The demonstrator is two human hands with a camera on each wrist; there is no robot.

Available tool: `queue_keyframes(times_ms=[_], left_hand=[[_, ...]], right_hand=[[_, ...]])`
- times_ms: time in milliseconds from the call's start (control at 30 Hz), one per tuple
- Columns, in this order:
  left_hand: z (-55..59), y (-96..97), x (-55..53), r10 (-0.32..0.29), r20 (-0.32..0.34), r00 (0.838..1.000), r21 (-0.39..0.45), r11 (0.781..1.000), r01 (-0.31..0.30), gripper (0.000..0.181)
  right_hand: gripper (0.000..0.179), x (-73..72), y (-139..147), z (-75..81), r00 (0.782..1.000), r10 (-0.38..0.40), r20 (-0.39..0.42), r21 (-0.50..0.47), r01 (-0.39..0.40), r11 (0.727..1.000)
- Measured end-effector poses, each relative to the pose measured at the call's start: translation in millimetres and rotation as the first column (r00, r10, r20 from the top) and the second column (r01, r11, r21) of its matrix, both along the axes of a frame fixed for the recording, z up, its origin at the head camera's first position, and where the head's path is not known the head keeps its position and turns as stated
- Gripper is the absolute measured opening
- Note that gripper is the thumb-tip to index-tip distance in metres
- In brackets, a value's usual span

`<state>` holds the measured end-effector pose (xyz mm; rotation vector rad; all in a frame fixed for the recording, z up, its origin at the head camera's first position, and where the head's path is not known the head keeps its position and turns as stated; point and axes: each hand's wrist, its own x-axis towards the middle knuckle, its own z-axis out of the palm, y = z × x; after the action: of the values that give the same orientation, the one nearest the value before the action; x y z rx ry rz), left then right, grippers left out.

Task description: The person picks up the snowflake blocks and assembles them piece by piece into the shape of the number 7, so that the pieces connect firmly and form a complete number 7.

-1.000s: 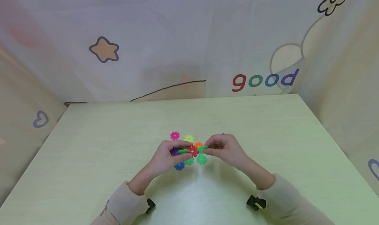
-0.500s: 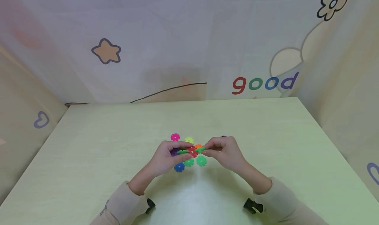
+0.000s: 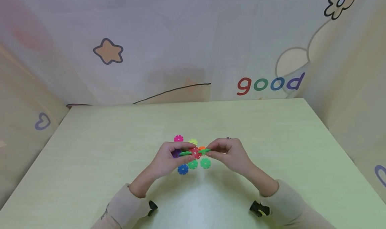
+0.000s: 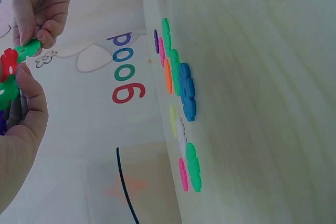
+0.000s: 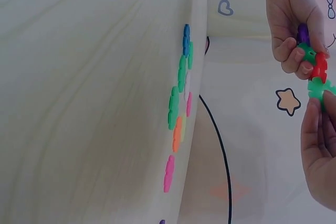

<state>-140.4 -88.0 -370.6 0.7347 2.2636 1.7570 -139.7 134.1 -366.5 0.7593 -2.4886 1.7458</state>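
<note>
Over the table, my left hand (image 3: 169,160) pinches a short chain of notched plastic snowflake discs. This chain has a purple disc (image 5: 303,34), a green disc (image 5: 306,53) and a red disc (image 5: 319,66). Thumb and fingers of my right hand (image 3: 230,153) pinch another green disc (image 5: 320,88), nearly edge-on in the head view. Its rim meets the red disc between the two hands; how deeply their notches engage cannot be told. Fingers partly cover the purple disc and the left green one.
Loose discs lie flat below and behind the hands: blue (image 3: 182,169), green (image 3: 205,163), pink (image 3: 178,138), yellow (image 3: 193,141), orange (image 3: 202,148) and several more. A white disc (image 4: 181,137) shows in the left wrist view. Printed cloth (image 3: 169,38) hangs behind the table.
The green disc in my right hand has turned from showing its face to nearly edge-on and shifted slightly left, against the red disc. My left hand has barely moved.
</note>
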Motion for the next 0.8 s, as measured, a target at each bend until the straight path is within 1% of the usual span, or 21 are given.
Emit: queue_keyframes(times_ms=[200,400,667,800], left_hand=[[-0.2,0.5,-0.1,-0.008,-0.001,1.000,0.014,1.000,0.008,0.029],[-2.4,0.9,-0.2,-0.020,-0.003,1.000,0.037,0.999,0.020,0.028],[-2.5,0.1,-0.4,-0.023,-0.003,1.000,0.037,0.999,0.023,0.028],[-1.7,0.4,0.0,-0.018,-0.002,1.000,0.029,0.999,0.018,0.028]], right_hand=[[0.010,0.0,1.4,-1.0,1.000,0.011,-0.010,-0.022,-0.011,1.000],[0.009,0.6,0.6,-0.5,1.000,0.015,-0.013,-0.024,-0.015,1.000],[0.008,0.9,1.9,0.0,1.000,0.014,-0.022,-0.015,-0.015,1.000],[0.007,0.3,3.3,-1.5,0.999,0.015,-0.043,-0.011,-0.016,1.000]])
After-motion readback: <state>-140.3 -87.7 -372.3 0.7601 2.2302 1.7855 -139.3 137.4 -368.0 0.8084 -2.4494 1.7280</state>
